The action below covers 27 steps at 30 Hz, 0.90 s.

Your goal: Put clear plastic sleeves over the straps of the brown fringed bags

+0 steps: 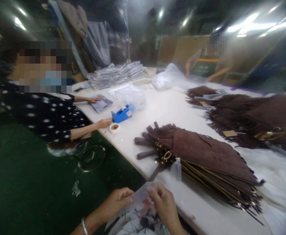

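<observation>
The left hand [119,198] and right hand [163,199] each pinch the edge of some thin clear plastic [138,197], so each grip is closed, thumb against fingers. The plastic is just on the near side of the pile of brown bags [206,148]. It might rip if pulled too hard, or snag if it brushes the pile's straps [146,141].

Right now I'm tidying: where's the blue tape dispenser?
The dispenser sits left of centre in the head view, on the table, beside a co-worker's hand.

Silver bangle [84,226] — narrow (and shiny).
</observation>
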Each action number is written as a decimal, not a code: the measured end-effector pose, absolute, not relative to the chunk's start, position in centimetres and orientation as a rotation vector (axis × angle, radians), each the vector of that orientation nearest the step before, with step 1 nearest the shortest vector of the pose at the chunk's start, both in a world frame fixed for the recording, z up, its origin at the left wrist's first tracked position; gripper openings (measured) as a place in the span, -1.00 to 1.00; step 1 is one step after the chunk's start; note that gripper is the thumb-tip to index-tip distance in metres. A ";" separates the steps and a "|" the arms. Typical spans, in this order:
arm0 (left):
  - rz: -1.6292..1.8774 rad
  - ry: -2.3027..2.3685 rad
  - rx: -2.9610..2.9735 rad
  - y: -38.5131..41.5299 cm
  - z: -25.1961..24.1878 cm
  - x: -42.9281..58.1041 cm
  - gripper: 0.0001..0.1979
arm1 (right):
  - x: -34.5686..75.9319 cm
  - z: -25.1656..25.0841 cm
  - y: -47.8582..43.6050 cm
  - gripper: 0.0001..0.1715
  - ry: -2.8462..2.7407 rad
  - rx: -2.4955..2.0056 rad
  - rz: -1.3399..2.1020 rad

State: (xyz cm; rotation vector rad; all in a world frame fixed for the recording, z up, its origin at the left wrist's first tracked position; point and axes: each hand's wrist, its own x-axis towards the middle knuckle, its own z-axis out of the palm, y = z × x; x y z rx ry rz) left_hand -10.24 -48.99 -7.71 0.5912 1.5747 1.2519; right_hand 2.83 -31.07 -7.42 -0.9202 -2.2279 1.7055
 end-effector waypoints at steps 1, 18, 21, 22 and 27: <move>1.336 1.500 0.562 -48.2 -7.7 -10.0 -0.60 | 2.6 -7.5 -31.3 -0.59 -2.220 -0.914 1.738; 1.433 1.670 0.402 -47.5 -10.4 -11.7 -0.63 | -1.0 -8.9 -27.9 -0.53 -1.979 -1.202 1.790; 1.422 1.671 0.381 -47.9 -10.7 -12.1 -0.62 | -1.4 -9.1 -28.2 -0.60 -1.701 -1.137 2.009; 1.417 1.667 0.373 -47.9 -10.8 -12.1 -0.61 | -1.4 -9.1 -28.3 -0.61 -1.603 -1.101 2.068; 1.415 1.619 0.346 -48.0 -11.1 -12.3 -0.60 | -1.3 -8.5 -28.7 -0.62 -1.372 -1.063 2.197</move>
